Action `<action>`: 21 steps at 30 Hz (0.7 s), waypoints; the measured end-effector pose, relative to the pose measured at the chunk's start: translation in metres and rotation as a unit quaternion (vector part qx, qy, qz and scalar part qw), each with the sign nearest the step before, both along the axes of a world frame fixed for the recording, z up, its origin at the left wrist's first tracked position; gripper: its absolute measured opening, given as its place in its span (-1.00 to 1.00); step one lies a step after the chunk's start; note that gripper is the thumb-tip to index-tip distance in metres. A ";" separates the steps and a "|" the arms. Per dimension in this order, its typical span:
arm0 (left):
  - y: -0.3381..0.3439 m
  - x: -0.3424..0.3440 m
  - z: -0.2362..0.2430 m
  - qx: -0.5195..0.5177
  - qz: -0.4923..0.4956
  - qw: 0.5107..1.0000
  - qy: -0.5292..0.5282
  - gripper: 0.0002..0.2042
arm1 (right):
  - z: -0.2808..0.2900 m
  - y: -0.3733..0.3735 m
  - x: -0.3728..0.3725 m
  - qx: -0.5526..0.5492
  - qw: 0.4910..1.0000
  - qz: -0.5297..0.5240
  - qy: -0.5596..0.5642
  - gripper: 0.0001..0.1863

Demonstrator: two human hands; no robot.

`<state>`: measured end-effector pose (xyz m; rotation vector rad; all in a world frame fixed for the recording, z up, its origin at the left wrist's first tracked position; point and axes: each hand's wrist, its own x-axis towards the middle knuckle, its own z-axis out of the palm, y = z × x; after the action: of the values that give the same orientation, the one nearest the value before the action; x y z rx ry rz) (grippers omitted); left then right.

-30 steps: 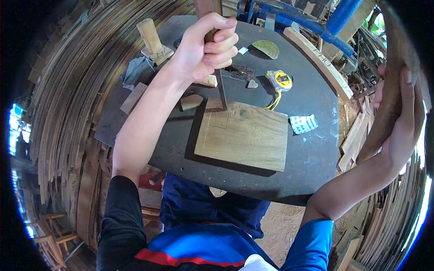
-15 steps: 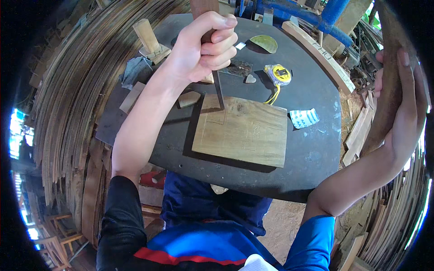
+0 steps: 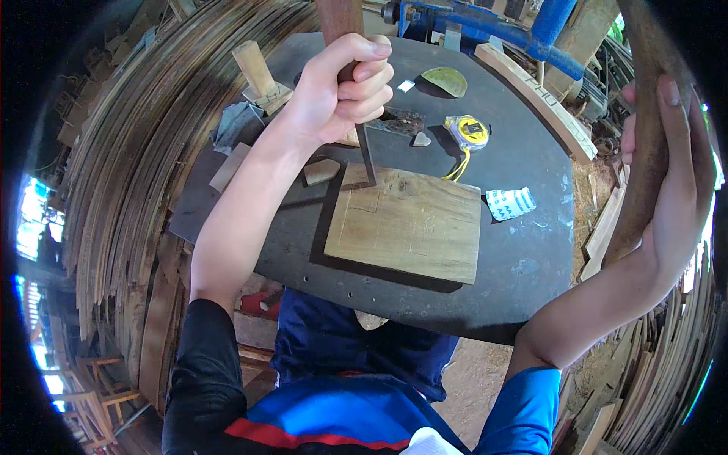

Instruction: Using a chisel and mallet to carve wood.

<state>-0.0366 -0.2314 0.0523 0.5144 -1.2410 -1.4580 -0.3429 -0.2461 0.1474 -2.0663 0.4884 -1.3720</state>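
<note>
The board [image 3: 413, 227] lies flat on the counter [image 3: 523, 292], near the middle, with the chisel [image 3: 366, 154] standing almost upright at its far left part, the tip seemingly touching the wood beside faint scribed lines. The left hand [image 3: 337, 87] is wrapped in a fist around the chisel, thumb uppermost, while the right hand [image 3: 679, 178] grips a wooden club [image 3: 651, 152] well off to the right. To do this well, I would seat the edge squarely on the line and check its lean before any blow, since a tilted blade would likely undercut the mark. Short, light strikes straight down the handle should suit better than a wide swing, with the left fist kept below the struck end. No clamp shows on the board, so it could creep; steadying it seems wise. The tape measure [image 3: 472, 133] at the far right and the offcut [image 3: 321, 172] just left of the board's far left corner are best kept clear of it.
</note>
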 end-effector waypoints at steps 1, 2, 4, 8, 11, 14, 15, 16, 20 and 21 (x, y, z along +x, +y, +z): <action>0.000 -0.001 0.000 0.000 0.003 1.000 0.003 -0.67 | 0.001 0.001 0.001 -0.001 1.000 0.000 -0.001 -0.51; 0.000 -0.002 0.000 -0.001 0.003 1.000 0.002 -0.67 | 0.002 0.003 0.002 0.002 1.000 -0.018 0.008 -0.51; 0.002 -0.003 -0.001 0.002 0.017 1.000 0.002 -0.67 | 0.002 0.005 0.004 0.011 0.999 -0.048 0.022 -0.51; 0.000 -0.004 0.000 -0.008 -0.005 1.000 -0.010 -0.68 | 0.001 0.010 0.009 0.031 0.992 -0.114 0.054 -0.50; -0.003 0.003 -0.002 -0.014 -0.051 0.999 0.001 -0.68 | 0.001 0.013 0.012 0.046 0.983 -0.161 0.075 -0.49; -0.006 0.003 -0.005 -0.019 -0.089 0.996 0.022 -0.70 | 0.000 0.014 0.013 0.060 0.970 -0.213 0.097 -0.49; -0.005 0.001 -0.005 -0.022 -0.090 0.995 0.026 -0.70 | 0.000 0.014 0.014 0.065 0.966 -0.230 0.104 -0.48; -0.005 -0.001 -0.005 -0.025 -0.091 0.995 0.030 -0.70 | 0.000 0.014 0.015 0.069 0.960 -0.246 0.111 -0.48; -0.003 -0.011 -0.007 -0.052 -0.114 0.991 0.038 -0.70 | -0.003 0.024 0.025 0.072 0.953 -0.272 0.113 -0.47; -0.004 -0.012 -0.006 -0.051 -0.115 0.991 0.039 -0.70 | -0.004 0.028 0.028 0.062 0.957 -0.267 0.098 -0.46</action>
<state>-0.0489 -0.2353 0.0467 0.2489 -1.3384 -1.5804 -0.3149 -0.2177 0.1430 -2.0568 1.2589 -1.3769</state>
